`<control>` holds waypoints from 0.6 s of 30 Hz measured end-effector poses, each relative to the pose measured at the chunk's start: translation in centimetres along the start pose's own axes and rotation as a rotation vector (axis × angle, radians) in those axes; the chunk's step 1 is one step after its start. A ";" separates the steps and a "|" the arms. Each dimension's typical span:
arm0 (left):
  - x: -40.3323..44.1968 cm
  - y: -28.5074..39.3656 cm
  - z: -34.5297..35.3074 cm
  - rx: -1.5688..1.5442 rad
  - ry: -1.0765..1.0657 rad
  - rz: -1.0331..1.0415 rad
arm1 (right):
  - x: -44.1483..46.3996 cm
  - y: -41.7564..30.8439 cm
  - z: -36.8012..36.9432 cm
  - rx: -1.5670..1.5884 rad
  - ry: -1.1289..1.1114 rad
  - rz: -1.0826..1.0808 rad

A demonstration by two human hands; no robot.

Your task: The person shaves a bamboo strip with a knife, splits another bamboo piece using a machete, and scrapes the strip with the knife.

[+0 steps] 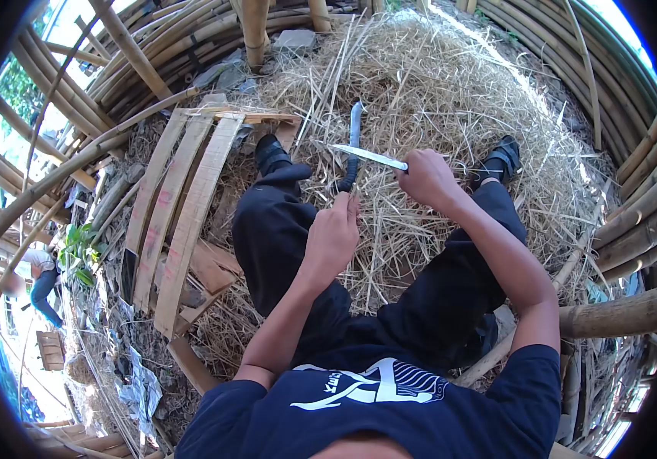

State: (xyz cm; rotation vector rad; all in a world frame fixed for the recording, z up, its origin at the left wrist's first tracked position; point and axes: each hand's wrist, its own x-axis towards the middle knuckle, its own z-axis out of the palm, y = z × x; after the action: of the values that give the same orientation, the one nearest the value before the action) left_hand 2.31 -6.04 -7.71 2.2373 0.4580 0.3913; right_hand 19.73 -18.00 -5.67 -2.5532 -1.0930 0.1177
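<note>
My right hand [429, 177] is closed round the handle of a knife [366, 154], whose pale blade points left and slightly up over the straw. Just beneath that blade lies a machete [356, 122] with a dark, wrapped-looking handle, its tip pointing away from me. My left hand [334, 236] is closed, fingers pressed together, close to the end of the machete handle. Whether it touches the handle, or pinches something small, I cannot make out. Dry straw [412, 252] spreads beneath both hands, between my legs.
A slatted wooden pallet or crate [190, 206] leans at my left leg. Stacked bamboo poles [183, 46] curve round the back and both sides. A thick bamboo pole [619, 311] sticks in from the right. A person [44, 283] is far off at the left.
</note>
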 end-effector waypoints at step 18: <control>2.4 -1.2 2.6 0.456 -0.061 0.000 | 0.6 -0.2 5.6 -0.020 -0.038 0.011</control>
State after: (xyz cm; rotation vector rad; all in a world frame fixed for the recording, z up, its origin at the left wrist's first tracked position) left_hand 5.26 -5.95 -10.02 2.6798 0.5582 0.2332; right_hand 18.82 -15.81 -10.81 -2.5853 -1.0992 0.1595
